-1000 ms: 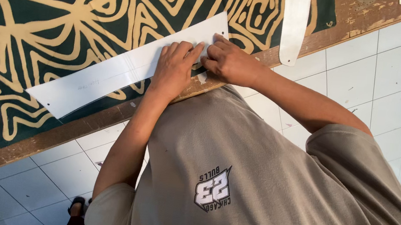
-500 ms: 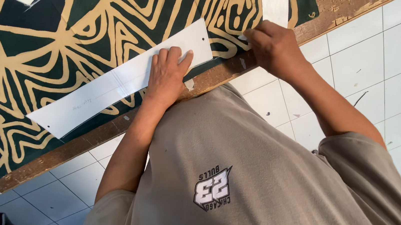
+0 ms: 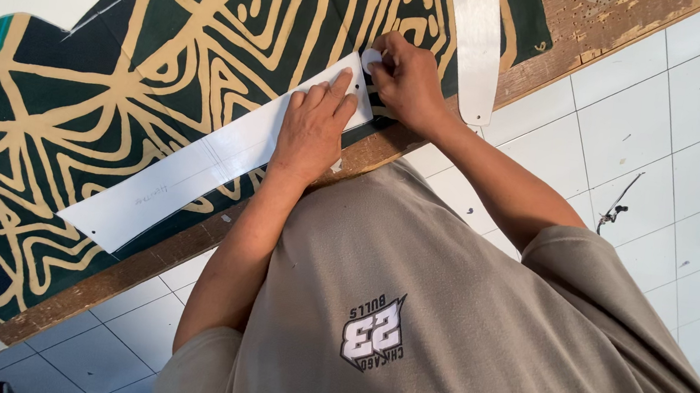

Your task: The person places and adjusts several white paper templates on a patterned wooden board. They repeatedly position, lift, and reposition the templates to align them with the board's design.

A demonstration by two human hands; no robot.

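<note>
On the tabletop (image 3: 121, 280), near its front wooden edge, your white paper template (image 3: 213, 163) lies flat on the green-and-tan patterned fabric (image 3: 73, 86). Its long axis runs diagonally, from the lower left up to the upper right, roughly parallel to that edge. Your left hand (image 3: 313, 131) rests palm-down on the upper-right part of the strip, fingers spread flat and closed on nothing. Your right hand (image 3: 407, 80) sits at the strip's upper-right end, just beside the left hand. Its fingertips are pinched narrow at the corner, possibly around a small marking tool, which the view does not resolve. Most of the strip extends away to the left of both hands. A second white strip (image 3: 477, 44) lies upright, just to the right.
</note>
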